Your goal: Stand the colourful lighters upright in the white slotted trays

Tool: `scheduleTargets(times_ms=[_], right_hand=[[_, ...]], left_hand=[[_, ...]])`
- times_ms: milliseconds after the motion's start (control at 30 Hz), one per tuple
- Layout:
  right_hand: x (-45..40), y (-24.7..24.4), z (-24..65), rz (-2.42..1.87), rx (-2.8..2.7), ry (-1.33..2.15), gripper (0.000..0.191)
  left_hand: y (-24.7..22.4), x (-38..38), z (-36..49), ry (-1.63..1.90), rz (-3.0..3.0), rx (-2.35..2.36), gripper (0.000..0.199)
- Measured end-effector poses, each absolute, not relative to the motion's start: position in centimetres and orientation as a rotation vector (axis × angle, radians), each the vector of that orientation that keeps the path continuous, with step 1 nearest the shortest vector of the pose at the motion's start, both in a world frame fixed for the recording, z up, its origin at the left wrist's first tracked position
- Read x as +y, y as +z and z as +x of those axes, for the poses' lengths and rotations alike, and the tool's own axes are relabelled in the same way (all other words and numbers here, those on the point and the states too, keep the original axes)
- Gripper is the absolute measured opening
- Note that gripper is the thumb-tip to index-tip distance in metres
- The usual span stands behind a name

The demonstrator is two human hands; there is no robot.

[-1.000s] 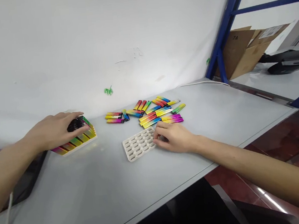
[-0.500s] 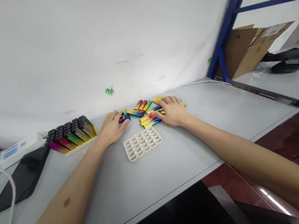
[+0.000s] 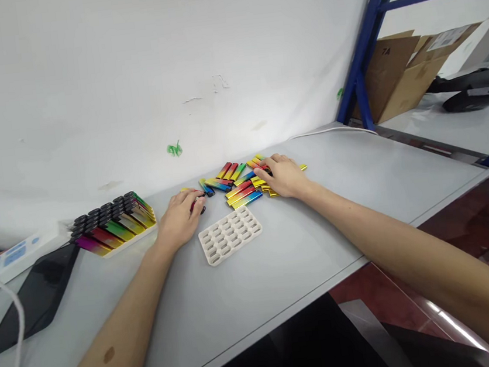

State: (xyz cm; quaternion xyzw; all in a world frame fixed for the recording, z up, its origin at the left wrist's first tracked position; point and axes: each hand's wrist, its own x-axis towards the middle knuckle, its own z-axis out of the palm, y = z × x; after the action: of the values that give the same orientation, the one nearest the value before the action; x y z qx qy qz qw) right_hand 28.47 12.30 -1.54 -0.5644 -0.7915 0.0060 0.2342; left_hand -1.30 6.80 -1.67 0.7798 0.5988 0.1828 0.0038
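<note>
1. Left hand: fingers half curled over a dark-ended lighter at the pile's left edge. We cannot tell whether it is gripped.
2. Right hand: arched over the pile's right side, fingers bent, tips partly hidden. We cannot tell whether it holds anything.
3. Change: a second ago we see the left hand on the filled tray and the right at the slotted tray's edge; now both are among the loose lighters. We judge this a gathering step, with both trays let go.
4. Loose lighters: between the hands, lying flat in a rough cluster, several side by side.
5. Slotted tray: flat, just in front of the pile, rows of slots visible.
6. Filled tray: beyond the left hand, lighters standing in it, black ends up.
7. Counter: grey, smooth; a dark flat panel and a white cable lie at left.
8. Room: white wall behind, blue frame and cardboard boxes at right, reddish floor below.
</note>
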Motion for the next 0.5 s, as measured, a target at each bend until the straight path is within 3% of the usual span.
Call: scheduleTargets(times_ms=[200,500], right_hand=[[11.9,-0.7,30.0,-1.501,-2.042,-0.02,0.038],[9.4,0.3,30.5,-1.453,-2.303,0.178,0.049]], left_hand=[[-1.8,6.7,-1.3,0.656,2.423,1.861,0.047],[-1.5,6.5,-1.3,0.824,2.411,1.944,0.043]])
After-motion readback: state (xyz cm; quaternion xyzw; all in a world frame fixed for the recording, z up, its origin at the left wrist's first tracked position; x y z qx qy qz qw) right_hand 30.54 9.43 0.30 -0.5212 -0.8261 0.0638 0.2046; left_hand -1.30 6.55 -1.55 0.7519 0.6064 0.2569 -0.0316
